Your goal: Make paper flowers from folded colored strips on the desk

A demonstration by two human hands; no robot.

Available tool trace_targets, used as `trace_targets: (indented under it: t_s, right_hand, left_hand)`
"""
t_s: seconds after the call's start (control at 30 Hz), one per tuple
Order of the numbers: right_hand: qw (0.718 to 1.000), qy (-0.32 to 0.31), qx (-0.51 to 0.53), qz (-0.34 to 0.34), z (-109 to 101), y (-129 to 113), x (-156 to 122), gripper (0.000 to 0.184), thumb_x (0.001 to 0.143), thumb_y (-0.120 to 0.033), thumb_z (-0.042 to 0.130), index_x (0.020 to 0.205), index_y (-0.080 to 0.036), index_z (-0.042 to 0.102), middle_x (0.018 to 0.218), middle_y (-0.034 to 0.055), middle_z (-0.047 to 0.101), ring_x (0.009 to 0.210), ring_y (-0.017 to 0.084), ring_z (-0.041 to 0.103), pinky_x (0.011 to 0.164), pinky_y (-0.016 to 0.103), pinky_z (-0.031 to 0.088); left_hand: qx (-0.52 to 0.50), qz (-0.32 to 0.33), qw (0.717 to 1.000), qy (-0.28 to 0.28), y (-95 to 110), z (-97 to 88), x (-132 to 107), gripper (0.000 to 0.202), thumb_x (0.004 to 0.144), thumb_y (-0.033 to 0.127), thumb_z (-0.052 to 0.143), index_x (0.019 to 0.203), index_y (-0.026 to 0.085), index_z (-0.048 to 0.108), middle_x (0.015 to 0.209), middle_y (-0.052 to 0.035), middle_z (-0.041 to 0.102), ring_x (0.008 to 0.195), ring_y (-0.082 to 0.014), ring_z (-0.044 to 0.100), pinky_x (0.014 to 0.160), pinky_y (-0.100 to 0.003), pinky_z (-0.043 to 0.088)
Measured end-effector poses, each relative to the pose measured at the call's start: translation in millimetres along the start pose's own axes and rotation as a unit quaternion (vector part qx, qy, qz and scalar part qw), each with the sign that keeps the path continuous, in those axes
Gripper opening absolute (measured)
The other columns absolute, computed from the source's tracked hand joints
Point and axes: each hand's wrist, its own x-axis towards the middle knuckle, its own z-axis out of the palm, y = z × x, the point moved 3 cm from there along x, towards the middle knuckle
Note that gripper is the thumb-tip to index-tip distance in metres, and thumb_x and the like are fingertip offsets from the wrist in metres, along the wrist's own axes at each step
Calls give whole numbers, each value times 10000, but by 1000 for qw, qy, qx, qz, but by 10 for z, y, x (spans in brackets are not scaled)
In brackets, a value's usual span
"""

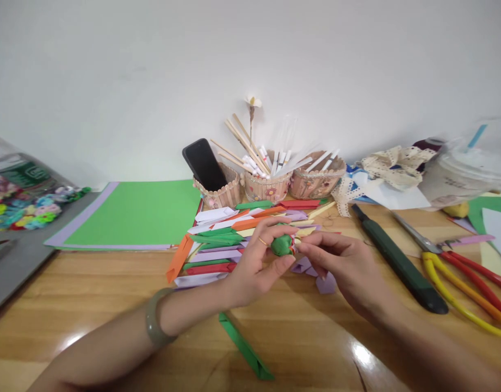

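Note:
A small round green object (282,246), with red and white bits at its right end, is held above the table. My left hand (258,261) is closed round it with fingers and thumb. My right hand (340,258) pinches at its right end, where a pale tip shows; what exactly lies between those fingers is too small to tell. Behind and under the hands lie many folded paper strips (217,239) in green, white, red, orange, purple and yellow. Nearer to me, one green folded strip (245,348) lies alone. Purple folded pieces (326,283) sit just below my right hand.
Craft-stick holders (268,190) with sticks, pens and a phone (205,165) stand at the wall. Green paper (140,212) lies left. At right are a dark green cutter (397,261), scissors (441,256), lace (393,169) and a lidded cup (458,174).

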Motion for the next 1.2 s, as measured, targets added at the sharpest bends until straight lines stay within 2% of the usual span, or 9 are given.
trace_targets:
  t_s: [0.2,0.4,0.53,0.73,0.83,1.0,1.2]
  right_hand:
    - [1000,-4,-8,17,21,-53,-25,253,674,-403,660,584,-169,626,424,-47,478,400,66,425,390,186,344]
    - [1000,2,-16,26,25,-39,-32,259,668,-422,643,718,-168,657,441,-45,495,394,72,421,352,182,316]
    - [1000,-9,-15,16,22,-37,-30,249,691,-407,625,745,-167,665,448,-43,501,395,71,414,370,191,314]
    - [1000,-21,5,10,14,-10,-20,249,755,-397,590,674,-170,652,428,-48,478,411,64,425,421,191,324]
    - [999,-26,22,14,13,-1,-15,230,730,-398,618,713,-173,659,421,-55,476,393,60,405,402,189,300]
    - [999,-17,24,34,16,-20,-11,269,665,-423,667,602,-162,644,396,-53,462,382,54,393,393,187,293]
    - [998,-8,39,53,19,23,-8,256,635,-417,696,622,-164,660,387,-53,470,370,48,389,377,176,286]
  left_hand:
    - [17,5,1000,7,-16,-4,11,322,833,214,508,1148,261,461,1221,-85,403,1206,-220,363,1026,-435,278]
    - [22,4,1000,19,-26,-9,18,311,838,217,501,1144,256,462,1219,-86,418,1205,-221,364,1031,-446,267]
    - [23,10,1000,19,-15,-14,22,312,838,213,500,1145,254,461,1222,-83,416,1210,-214,359,1038,-435,254]
    - [4,5,1000,12,-6,-24,4,329,853,243,471,1181,259,447,1250,-80,392,1231,-215,330,1049,-426,232]
    - [-10,-2,1000,5,3,-29,-4,326,872,275,430,1198,262,443,1261,-79,383,1242,-219,316,1054,-432,223]
    - [-19,1,1000,-15,28,-24,-2,333,881,309,402,1206,245,443,1256,-91,376,1231,-222,329,1052,-435,230]
    - [-11,5,1000,-20,35,-20,-2,318,886,313,391,1192,250,451,1248,-89,379,1235,-221,328,1052,-436,232]
